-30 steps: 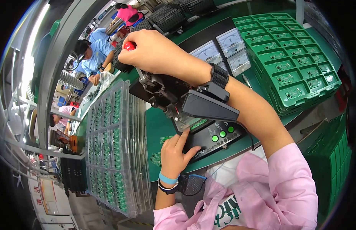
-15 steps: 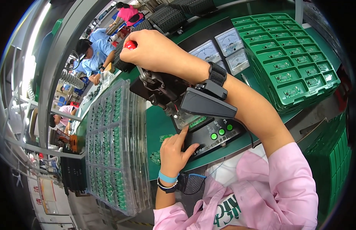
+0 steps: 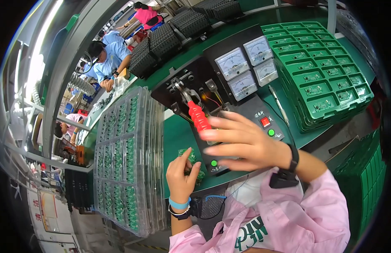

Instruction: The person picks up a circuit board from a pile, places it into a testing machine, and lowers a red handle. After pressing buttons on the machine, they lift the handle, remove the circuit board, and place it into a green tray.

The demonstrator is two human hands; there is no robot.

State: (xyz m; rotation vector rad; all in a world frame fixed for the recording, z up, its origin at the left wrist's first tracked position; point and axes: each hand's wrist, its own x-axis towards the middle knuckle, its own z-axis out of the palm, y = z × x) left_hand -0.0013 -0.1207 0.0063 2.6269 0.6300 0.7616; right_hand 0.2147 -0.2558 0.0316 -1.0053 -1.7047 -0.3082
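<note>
Head view: red handle [image 3: 198, 117] at right hand [image 3: 251, 145], boards [image 3: 192, 158] beside left hand [image 3: 179, 179].

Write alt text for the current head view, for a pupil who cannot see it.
A person's open right-hand grip overlaps the end of a toggle clamp's red handle on a black test fixture with four analog panel meters; the left-hand grip is at loose green circuit boards. Clear plastic trays of boards stand left, green trays right.
</note>
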